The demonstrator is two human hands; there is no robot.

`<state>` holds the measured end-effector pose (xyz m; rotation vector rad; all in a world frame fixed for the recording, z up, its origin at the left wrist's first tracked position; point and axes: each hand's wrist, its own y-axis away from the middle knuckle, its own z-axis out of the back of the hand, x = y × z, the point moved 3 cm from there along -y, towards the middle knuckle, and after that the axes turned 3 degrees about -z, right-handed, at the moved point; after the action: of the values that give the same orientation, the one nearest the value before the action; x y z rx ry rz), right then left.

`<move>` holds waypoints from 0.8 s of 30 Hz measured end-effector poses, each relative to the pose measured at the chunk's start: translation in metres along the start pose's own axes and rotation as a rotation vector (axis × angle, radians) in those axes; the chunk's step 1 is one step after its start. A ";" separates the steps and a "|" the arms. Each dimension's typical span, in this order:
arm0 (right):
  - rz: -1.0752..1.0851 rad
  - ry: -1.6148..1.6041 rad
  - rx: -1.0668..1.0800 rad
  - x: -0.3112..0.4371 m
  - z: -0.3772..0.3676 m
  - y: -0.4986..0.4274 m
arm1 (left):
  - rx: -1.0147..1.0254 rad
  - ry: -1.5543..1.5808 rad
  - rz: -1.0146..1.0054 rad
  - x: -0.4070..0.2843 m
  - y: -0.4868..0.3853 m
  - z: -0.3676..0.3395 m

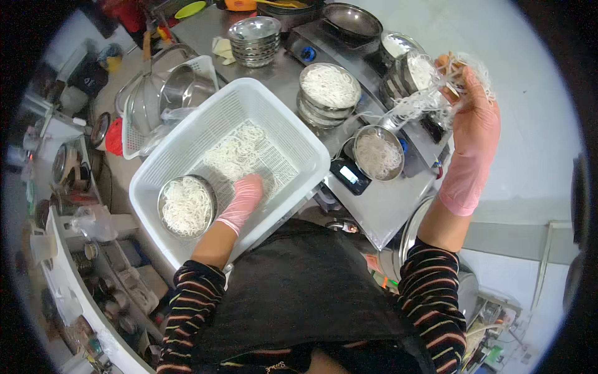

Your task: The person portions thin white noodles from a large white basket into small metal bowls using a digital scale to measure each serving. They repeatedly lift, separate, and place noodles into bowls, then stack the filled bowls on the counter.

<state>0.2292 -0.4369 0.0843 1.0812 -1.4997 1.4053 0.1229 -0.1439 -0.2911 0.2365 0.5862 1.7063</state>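
Note:
My right hand (474, 107), in a pink glove, is raised at the right and grips a tangle of white noodles (416, 110) that trails down. Below it, a metal bowl of noodles (378, 154) sits on a digital kitchen scale (349, 175) with a lit display. My left hand (248, 191), gloved in pink too, reaches into a white plastic basket (299, 124), beside loose noodles (236, 152) on its bottom; its fingertips are hidden, so I cannot tell whether it holds any. A metal bowl full of noodles (187, 206) stands in the basket's near left corner.
Beyond the basket stand stacked bowls topped with noodles (330, 86) and a stack of empty metal bowls (255, 41). More filled bowls (405, 75) and a frying pan (352, 19) rest by the stove. Left of the basket is another white basket (205, 70) with strainers and a pot.

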 end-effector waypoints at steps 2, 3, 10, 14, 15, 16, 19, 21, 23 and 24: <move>-0.043 0.097 -0.047 -0.007 0.023 -0.002 | 0.008 0.066 -0.009 -0.001 -0.003 -0.002; -0.058 0.114 -0.011 -0.016 0.033 -0.001 | 0.020 0.092 -0.004 -0.002 -0.004 -0.002; -0.462 0.933 0.315 -0.166 0.088 0.014 | -0.097 0.506 -0.181 -0.030 -0.022 0.008; -0.353 1.518 0.838 -0.222 0.108 0.032 | -0.015 0.277 -0.349 -0.042 -0.017 0.016; -0.385 1.565 0.940 -0.228 0.111 0.032 | 0.044 0.139 -0.371 -0.043 -0.012 0.019; -0.418 1.607 1.044 -0.229 0.113 0.030 | 0.073 0.093 -0.346 -0.041 -0.004 0.023; -0.617 1.538 1.151 -0.216 0.111 0.027 | 0.212 -0.102 -0.298 -0.042 0.014 0.044; -0.843 1.296 1.119 -0.195 0.109 0.021 | 0.279 -0.082 -0.288 -0.043 0.025 0.062; -0.871 0.898 0.983 -0.174 0.102 0.018 | 0.253 -0.022 -0.251 -0.045 0.036 0.079; -0.857 0.717 0.921 -0.165 0.099 0.014 | 0.166 0.034 -0.240 -0.045 0.043 0.087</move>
<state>0.2681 -0.5250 -0.0829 1.2841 0.2104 1.5494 0.1367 -0.1699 -0.1881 0.2453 0.7524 1.4341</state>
